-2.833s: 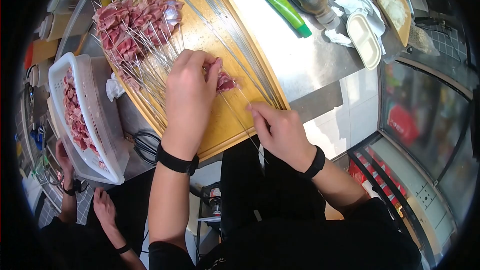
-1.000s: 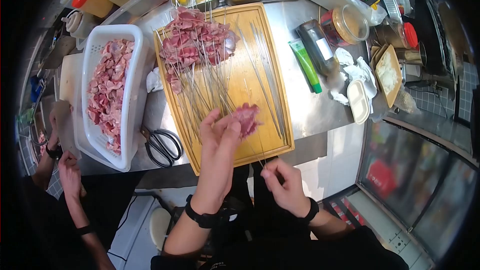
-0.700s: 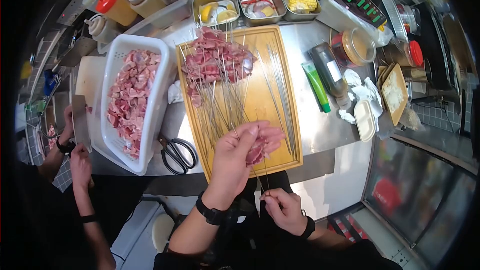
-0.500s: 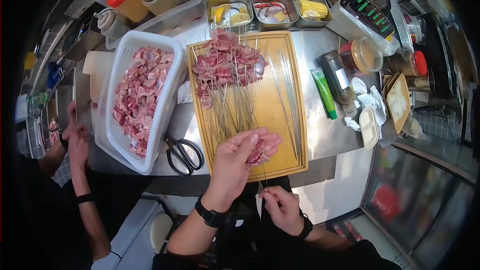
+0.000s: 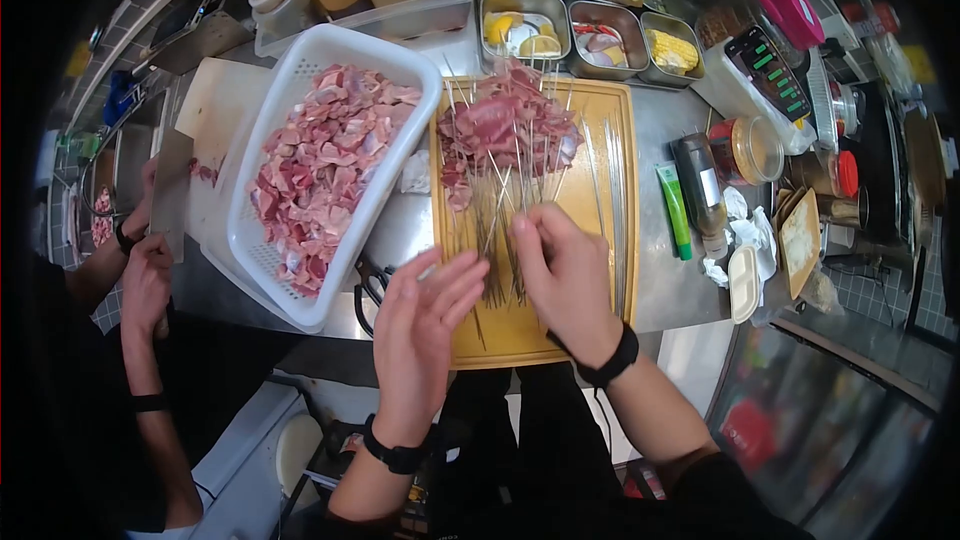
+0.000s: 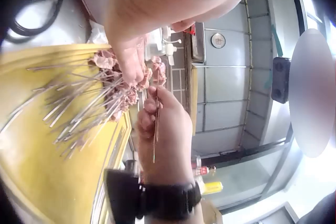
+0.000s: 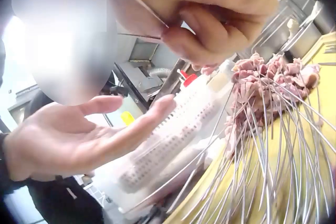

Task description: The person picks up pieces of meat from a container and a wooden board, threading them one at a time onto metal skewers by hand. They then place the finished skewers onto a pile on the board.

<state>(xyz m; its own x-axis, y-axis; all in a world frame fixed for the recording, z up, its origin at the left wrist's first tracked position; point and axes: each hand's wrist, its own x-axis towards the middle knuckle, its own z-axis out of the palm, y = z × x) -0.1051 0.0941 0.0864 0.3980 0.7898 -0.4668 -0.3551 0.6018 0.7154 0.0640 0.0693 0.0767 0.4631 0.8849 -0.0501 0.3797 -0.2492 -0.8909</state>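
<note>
Where the board [image 5: 500, 345] lies at 12 o'clock, a heap of threaded skewers [image 5: 490, 125] crowds its far end, slightly left. Going by that, you look well into the batch, but plenty is left: loose meat pieces [image 5: 330, 140] fill the white basket [image 5: 428, 100] at 11 o'clock, and bare skewers [image 5: 618, 210] lie along the board's 1 o'clock side. Your right hand [image 5: 575, 275] pinches a skewer [image 6: 156, 145] between narrow fingers, with meat seemingly at its far end; your left hand [image 5: 415, 320] is open, its fingers extended and holding nothing. Mind the scissors [image 5: 373, 273] at 10 o'clock, just beside the board, and the surface's [image 5: 650, 280] near edge. You have open room on the board's near end and between its right rim and the green tube [image 5: 674, 210] at 2 o'clock.
</note>
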